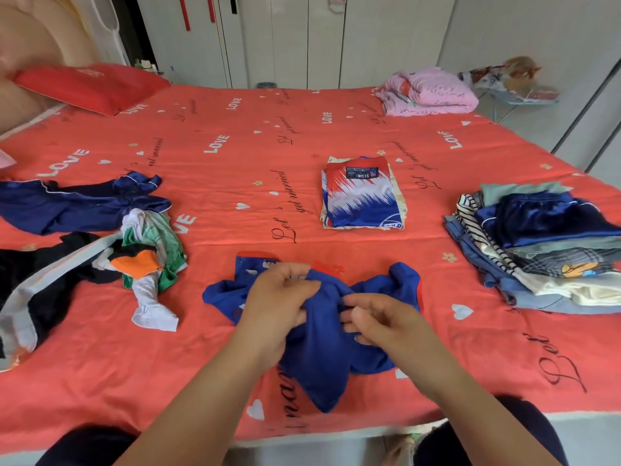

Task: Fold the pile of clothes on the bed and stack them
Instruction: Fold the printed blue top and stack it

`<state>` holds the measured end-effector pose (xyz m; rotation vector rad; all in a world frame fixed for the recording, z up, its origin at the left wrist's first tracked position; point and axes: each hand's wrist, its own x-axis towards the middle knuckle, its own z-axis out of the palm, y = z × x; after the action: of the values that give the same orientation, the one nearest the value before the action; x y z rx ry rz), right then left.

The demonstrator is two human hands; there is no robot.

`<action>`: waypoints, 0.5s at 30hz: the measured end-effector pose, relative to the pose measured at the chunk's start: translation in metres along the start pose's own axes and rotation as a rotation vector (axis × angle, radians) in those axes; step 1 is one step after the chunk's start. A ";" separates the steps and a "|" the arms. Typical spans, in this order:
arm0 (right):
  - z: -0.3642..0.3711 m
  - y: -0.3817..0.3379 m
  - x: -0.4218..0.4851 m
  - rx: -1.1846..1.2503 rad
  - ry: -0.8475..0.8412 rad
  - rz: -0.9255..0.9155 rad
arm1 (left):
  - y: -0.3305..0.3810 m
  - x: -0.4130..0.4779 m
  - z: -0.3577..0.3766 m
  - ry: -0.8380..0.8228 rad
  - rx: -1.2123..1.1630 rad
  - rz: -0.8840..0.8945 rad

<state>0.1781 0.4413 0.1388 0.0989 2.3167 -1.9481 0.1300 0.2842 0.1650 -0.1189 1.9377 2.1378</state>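
Head view: your left hand and right hand both clutch one blue garment, near edge of the bed; two folded stacks, centre stack and right stack; one unfolded pile left.

You're standing in a home bedroom: a wide bed in a red "LOVE" sheet, a red pillow at its far left corner against a padded headboard, and white wardrobe doors beyond its far edge.
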 end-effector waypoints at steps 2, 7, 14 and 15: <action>-0.001 -0.006 0.001 0.031 -0.038 0.003 | 0.004 -0.010 0.017 -0.140 0.003 -0.068; -0.018 -0.006 0.001 -0.024 0.039 0.041 | 0.019 -0.009 0.024 -0.316 0.189 -0.026; -0.060 -0.082 -0.005 -0.120 -0.193 -0.090 | 0.045 0.038 0.023 -0.416 0.778 0.408; -0.066 -0.096 -0.006 -0.121 -0.219 -0.116 | 0.050 0.038 0.029 -0.511 0.881 0.430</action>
<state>0.1695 0.4896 0.2442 -0.2523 2.3326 -1.7597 0.0840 0.3140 0.2082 0.9626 2.4641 1.1069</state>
